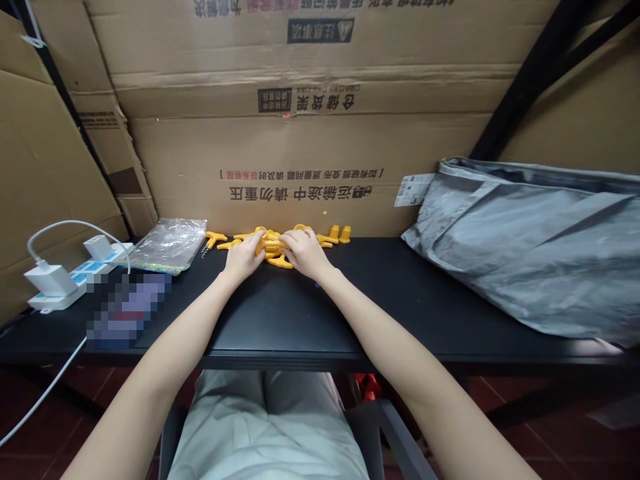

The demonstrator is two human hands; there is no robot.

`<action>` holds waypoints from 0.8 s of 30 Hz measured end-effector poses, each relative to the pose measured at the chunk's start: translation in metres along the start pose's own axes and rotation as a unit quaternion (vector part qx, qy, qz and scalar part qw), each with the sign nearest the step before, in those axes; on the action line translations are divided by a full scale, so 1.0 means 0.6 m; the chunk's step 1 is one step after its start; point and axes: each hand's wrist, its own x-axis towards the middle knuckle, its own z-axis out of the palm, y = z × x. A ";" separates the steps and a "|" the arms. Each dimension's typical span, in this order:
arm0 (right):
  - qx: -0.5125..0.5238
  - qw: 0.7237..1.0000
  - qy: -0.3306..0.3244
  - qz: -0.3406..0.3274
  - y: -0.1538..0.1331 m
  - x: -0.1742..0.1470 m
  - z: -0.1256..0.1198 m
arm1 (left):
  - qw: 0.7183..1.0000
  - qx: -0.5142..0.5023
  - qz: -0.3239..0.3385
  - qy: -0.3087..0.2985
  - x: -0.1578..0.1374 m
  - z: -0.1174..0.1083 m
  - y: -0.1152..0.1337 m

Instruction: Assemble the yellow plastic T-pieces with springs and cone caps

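Both my arms reach to the back of the black table [280, 313]. My left hand [245, 255] and my right hand [305, 252] are closed on a bunch of yellow plastic pieces [273, 245], one hand at each side. Fingers cover much of the bunch, so the exact shape of what each holds is hidden. A curved yellow piece [280, 262] lies just in front of them. Left of my hands is a yellow handle [216, 239] with a metal spiral beside it, like a corkscrew. Two yellow caps [345, 233] stand to the right.
Cardboard [310, 147] walls the back of the table. On the left are a power strip [83, 280] with white chargers and cables, a clear plastic bag [167, 245] and a pixelated flat object [131, 310]. A large grey bag [530, 247] fills the right side.
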 end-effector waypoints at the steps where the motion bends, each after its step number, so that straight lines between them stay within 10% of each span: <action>1: -0.003 1.000 -0.004 0.008 -0.004 0.001 0.000 | 1.000 0.009 -0.011 -0.001 0.000 0.001 0.000; 10: -0.028 0.994 -0.099 0.043 -0.006 -0.003 0.003 | 1.000 0.028 0.012 -0.005 -0.001 0.010 -0.013; 24: -0.074 0.996 -0.047 0.001 -0.007 0.001 0.001 | 0.997 -0.064 -0.026 -0.045 0.006 0.001 -0.015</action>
